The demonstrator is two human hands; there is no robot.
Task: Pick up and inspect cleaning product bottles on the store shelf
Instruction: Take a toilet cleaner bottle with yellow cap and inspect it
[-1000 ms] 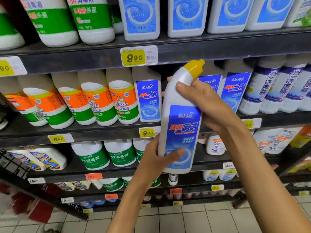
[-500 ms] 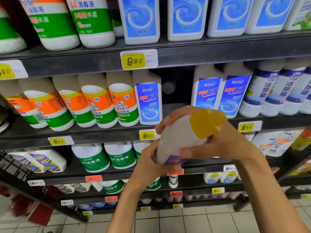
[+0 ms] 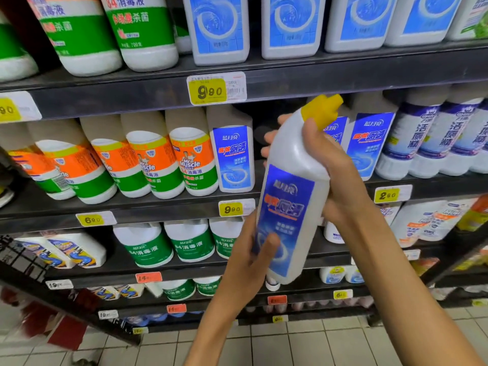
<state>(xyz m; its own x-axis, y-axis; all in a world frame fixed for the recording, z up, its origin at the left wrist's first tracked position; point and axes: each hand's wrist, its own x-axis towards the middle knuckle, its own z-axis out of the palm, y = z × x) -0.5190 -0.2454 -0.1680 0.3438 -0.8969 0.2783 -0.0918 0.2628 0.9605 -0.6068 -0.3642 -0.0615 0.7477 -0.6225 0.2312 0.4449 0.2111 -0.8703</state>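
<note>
A white toilet-cleaner bottle (image 3: 293,165) with a yellow angled cap and a blue label stands nearly upright in front of the middle shelf, its label facing me. My right hand (image 3: 340,178) wraps around its neck and upper body from the right. My left hand (image 3: 248,260) cups its lower part, thumb pressed on the label. A dark gap on the shelf lies behind the bottle, between a matching blue-label bottle (image 3: 232,154) and two more (image 3: 367,138) on the right.
Dark shelves (image 3: 343,75) carry rows of bottles: orange-and-green disinfectant (image 3: 190,165) at left, white-and-purple bottles (image 3: 422,143) at right, blue jugs (image 3: 219,27) above, green-label jugs (image 3: 142,247) below. Yellow price tags (image 3: 208,91) line the shelf edges. White floor tiles (image 3: 290,347) lie below.
The bottle was tipped forward with its cap toward me half a second ago; both hands have swung it back upright, label facing me, and raised it.
</note>
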